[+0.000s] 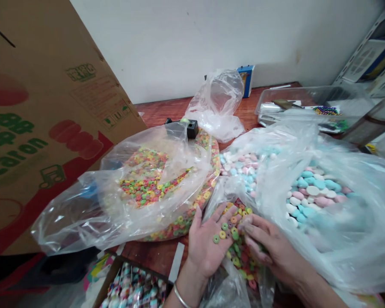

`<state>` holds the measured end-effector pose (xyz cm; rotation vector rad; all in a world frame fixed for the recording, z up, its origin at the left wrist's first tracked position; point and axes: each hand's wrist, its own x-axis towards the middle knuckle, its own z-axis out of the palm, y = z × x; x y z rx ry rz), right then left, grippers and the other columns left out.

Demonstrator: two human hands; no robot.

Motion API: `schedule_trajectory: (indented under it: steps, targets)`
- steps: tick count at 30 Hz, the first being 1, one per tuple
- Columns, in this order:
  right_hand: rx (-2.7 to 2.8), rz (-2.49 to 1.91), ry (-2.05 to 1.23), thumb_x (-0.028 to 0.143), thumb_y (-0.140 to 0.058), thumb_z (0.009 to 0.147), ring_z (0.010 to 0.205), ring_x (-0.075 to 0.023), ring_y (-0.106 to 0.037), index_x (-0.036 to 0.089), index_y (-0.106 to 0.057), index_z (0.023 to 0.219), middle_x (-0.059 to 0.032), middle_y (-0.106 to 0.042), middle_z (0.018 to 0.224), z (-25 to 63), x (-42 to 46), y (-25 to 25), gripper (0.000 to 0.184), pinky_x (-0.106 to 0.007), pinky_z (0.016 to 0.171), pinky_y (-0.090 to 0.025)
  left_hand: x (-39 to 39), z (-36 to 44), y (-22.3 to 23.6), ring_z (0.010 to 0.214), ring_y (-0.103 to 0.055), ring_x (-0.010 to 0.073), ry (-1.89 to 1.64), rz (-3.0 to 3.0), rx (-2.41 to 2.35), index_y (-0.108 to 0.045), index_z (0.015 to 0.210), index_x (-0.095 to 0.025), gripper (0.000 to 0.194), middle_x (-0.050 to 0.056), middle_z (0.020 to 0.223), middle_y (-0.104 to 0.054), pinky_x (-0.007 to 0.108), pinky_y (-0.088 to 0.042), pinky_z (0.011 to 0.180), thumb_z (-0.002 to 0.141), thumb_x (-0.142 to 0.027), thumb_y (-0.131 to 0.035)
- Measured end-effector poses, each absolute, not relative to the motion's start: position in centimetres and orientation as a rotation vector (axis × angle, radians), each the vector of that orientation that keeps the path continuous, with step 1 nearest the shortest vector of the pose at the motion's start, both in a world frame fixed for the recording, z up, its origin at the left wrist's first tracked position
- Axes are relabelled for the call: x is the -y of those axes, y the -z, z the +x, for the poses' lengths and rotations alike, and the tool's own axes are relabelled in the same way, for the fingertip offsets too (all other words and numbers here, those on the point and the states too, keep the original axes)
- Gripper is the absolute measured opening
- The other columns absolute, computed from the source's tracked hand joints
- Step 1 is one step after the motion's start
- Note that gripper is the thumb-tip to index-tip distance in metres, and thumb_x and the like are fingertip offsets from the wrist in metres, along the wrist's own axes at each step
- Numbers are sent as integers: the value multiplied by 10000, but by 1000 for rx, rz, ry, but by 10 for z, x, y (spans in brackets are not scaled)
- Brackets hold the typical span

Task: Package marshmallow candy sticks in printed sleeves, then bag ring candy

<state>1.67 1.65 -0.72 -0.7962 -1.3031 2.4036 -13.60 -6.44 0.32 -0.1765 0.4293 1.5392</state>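
Head view: left hand [205,246] lay open, palm up, cradling cereal rings [224,233]; right hand [271,244] half-curled over the plastic bag [226,293], grip unclear; mouth spread, seemingly for reach.

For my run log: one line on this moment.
left hand: palm up, colored cereal rings on it | right hand: against ring pile in plastic bag | beside: bagged pastel candies

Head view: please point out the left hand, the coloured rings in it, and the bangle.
left hand [203,252], head view, on the palm
coloured rings [222,234], head view, on a yellow ring lying in the palm
bangle [180,296], head view, on the metal band at the wrist
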Motion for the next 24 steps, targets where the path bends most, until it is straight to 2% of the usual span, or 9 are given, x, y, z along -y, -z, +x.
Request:
schedule_trajectory:
  steps: [2,4,7,11,13,16,18,21,24]
  targets:
    - [1011,-707,-2562,467,-518,944,368,-35,-129,223,-475,843,121,-366,498,27,-16,12,267,-180,380,-124,65,-138,0,1340,-428,341,-1540,-185,-426,-517,1340,-71,686,189,1519,-389,432,-356,1074,935,-596,-342]
    - [930,-641,-2607,495,-505,934,367,-28,-185,214,-501,853,86,-457,556,34,-14,15,293,-179,381,-136,66,-138,3,1348,-416,352,-1546,-184,-431,-522,1335,-64,688,190,1522,-383,453,-328,1097,933,-595,-348]
    - [1245,-718,-2449,523,-443,958,398,-45,-270,194,-520,780,58,-486,572,34,-10,14,381,-188,403,-183,66,-137,4,1363,-399,344,-1561,-167,-437,-517,1339,-54,685,199,1517,-387,457,-304,1115,938,-583,-346]
    - [2089,-847,-1669,375,-457,980,621,-135,-561,209,-557,828,12,-603,705,22,-2,11,246,-231,592,-395,65,-134,-1,1385,-372,326,-1558,-127,-467,-485,1376,-63,699,195,1519,-388,437,-343,1093,945,-586,-314]
    - [2381,-832,-1215,300,-437,983,680,-176,-639,217,-582,937,-17,-671,786,15,4,17,173,-255,613,-409,65,-132,-2,1391,-365,322,-1547,-106,-486,-481,1384,-79,706,182,1516,-398,429,-369,1075,945,-597,-287]
    - [2535,-801,-753,258,-414,979,575,-203,-636,210,-584,856,-36,-660,679,8,11,31,216,-275,522,-345,64,-130,-2,1388,-370,326,-1558,-62,-512,-490,1381,-83,723,186,1499,-423,441,-368,1078,942,-611,-261]
    - [2461,-809,-871,268,-428,972,544,-188,-597,213,-554,825,-21,-627,642,7,12,33,201,-273,516,-324,64,-130,-2,1388,-371,332,-1557,-36,-521,-500,1373,-83,733,193,1494,-427,464,-342,1097,938,-619,-254]
    - [2003,-859,-1660,342,-472,973,534,-123,-496,223,-480,830,35,-548,633,15,7,25,186,-230,527,-335,66,-131,-4,1402,-351,327,-1561,11,-574,-529,1355,-88,748,186,1494,-433,475,-274,1140,933,-634,-241]
    - [1222,-790,-2377,404,-457,985,401,-66,-240,234,-425,804,101,-391,529,28,-3,16,251,-192,422,-221,70,-129,-6,1437,-288,291,-1612,136,-756,-548,1350,-106,754,153,1476,-469,446,-175,1185,933,-641,-218]
